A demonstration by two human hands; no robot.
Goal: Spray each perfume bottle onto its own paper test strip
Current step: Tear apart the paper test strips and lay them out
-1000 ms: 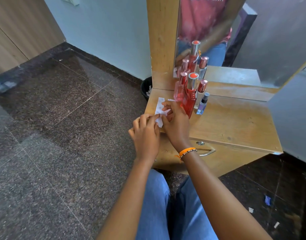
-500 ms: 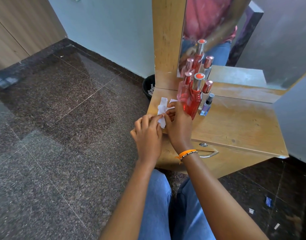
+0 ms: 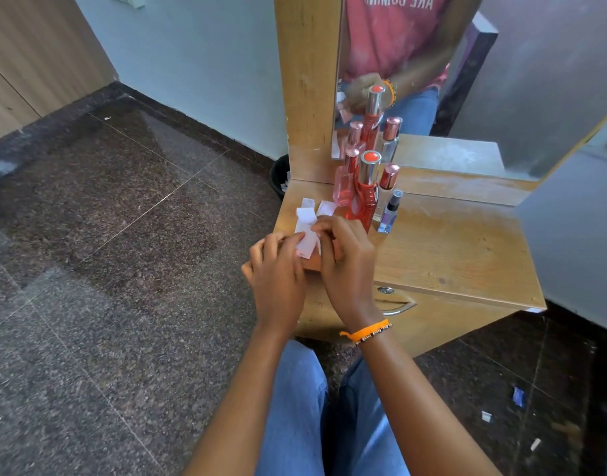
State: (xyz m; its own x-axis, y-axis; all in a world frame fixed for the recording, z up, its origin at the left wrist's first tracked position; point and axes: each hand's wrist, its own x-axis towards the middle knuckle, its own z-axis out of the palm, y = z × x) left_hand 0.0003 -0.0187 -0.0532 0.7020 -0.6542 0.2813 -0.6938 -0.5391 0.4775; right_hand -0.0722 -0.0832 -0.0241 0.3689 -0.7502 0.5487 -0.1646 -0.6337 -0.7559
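- Two hands meet at the near-left corner of the wooden table (image 3: 449,249), both working the same white paper test strip (image 3: 307,240).
- Left hand (image 3: 278,273): fingers curled, fingertips pinching the strip's lower left edge; back of the hand faces the camera.
- Right hand (image 3: 346,259): fingers bent, tips pinching the strip's upper right side; orange wristband (image 3: 365,332) on the wrist.
- More loose strips (image 3: 324,207) lie flat on the table at 12 o'clock from the hands, just beyond the held one.
- Four perfume bottles stand upright in a tight cluster at 1 o'clock from the hands, untouched: tall red bottle (image 3: 365,197) nearest, pink bottle (image 3: 345,182) to its left, clear bottle with rose cap (image 3: 388,178) behind, small purple bottle (image 3: 390,214) at the right.
- Mirror (image 3: 466,97) stands behind the cluster and repeats the bottles.
- Dark bin (image 3: 279,175) on the floor at 11 o'clock, beside the table's far-left edge.
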